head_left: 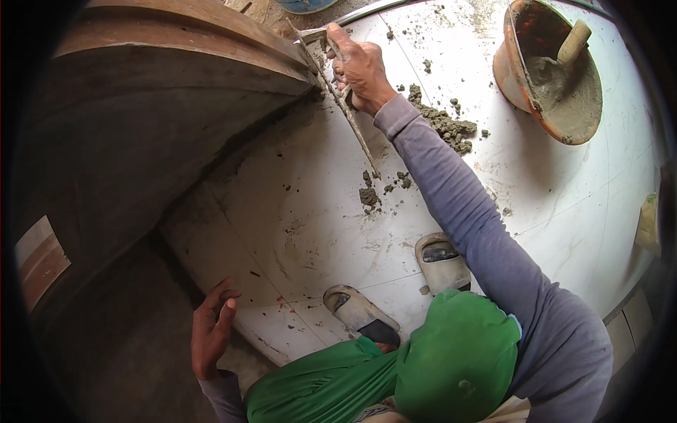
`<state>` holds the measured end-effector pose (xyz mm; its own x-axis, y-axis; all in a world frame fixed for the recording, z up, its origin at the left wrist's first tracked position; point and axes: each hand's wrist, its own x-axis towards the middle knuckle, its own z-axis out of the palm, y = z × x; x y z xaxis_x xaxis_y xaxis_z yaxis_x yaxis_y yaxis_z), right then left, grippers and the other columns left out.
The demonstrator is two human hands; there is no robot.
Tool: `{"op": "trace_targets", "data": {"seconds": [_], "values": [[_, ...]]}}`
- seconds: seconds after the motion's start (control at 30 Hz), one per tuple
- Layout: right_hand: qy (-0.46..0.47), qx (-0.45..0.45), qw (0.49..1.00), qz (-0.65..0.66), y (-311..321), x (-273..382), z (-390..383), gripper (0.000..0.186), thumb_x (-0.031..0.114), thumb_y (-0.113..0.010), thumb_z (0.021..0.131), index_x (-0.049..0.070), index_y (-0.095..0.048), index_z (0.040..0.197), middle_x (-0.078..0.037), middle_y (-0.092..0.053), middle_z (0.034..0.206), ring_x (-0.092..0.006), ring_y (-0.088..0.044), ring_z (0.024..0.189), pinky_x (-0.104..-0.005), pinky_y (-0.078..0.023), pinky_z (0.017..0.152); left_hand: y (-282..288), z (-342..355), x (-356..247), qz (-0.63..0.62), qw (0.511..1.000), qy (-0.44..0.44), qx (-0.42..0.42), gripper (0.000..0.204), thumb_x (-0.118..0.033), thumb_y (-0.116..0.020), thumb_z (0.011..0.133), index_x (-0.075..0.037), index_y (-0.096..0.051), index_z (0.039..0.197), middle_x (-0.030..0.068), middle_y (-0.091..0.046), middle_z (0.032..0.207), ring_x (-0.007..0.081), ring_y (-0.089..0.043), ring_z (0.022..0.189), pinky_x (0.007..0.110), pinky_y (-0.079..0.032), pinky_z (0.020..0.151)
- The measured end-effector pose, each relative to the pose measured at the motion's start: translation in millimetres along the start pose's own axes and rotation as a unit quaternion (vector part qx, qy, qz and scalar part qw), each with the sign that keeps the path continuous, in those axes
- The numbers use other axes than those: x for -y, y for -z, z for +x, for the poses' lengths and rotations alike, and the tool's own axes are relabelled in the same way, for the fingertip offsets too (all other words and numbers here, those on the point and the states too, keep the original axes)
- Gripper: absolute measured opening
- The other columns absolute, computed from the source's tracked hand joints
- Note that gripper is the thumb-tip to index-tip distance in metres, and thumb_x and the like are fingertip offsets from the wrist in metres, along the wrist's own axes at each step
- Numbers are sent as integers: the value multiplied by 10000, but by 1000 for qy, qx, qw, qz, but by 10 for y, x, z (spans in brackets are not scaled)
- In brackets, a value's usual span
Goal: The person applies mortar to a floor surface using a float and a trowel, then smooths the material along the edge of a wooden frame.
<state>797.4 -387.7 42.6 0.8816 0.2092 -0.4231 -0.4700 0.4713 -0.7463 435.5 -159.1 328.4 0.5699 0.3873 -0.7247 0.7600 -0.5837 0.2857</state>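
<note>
My right hand (365,76) reaches far forward, its fingers closed round the handle of a plastering trowel (358,134). The trowel's long blade shows nearly edge-on, its upper end close to the foot of a dark grey wall (162,113) and its lower end over the white tiled floor (282,233). Low on the left, my left hand (214,330) is in the air near the wall, holding nothing, fingers apart and slightly curled. Crumbly grey mortar (448,127) lies in a heap beside my right wrist, with smaller clumps (369,197) below the blade's tip.
At the upper right, a tilted orange-brown bucket (518,74) holds wet mortar and a wooden-handled tool (575,42). Wooden trim (190,35) tops the wall. My slippers (356,310) stand on the floor below the mortar clumps. A blue container (307,5) shows at the top edge.
</note>
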Motion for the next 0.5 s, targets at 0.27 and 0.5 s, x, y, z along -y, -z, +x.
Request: {"op": "trace_targets", "data": {"seconds": [0.27,0.5], "values": [[-4,24,998,49,-112,0,-63,635,601,-773,984,-22,-658,953,22,-502,645,-90,-446,488,-294,-398,428,-6,-38,-26,14,1000,9,5,548,-332,-687,1071,0,-638,1504,146,-807,1209,209,-691,1139,377,-530,1048],[41,-12,995,-93,125,-319,264,654,629,-765,987,-16,-676,926,18,-524,668,-90,-482,536,-289,-404,452,-29,-13,-84,1,1000,9,10,601,-412,-685,1067,1,-640,1501,149,-807,1204,211,-691,1119,382,-534,1045]]}}
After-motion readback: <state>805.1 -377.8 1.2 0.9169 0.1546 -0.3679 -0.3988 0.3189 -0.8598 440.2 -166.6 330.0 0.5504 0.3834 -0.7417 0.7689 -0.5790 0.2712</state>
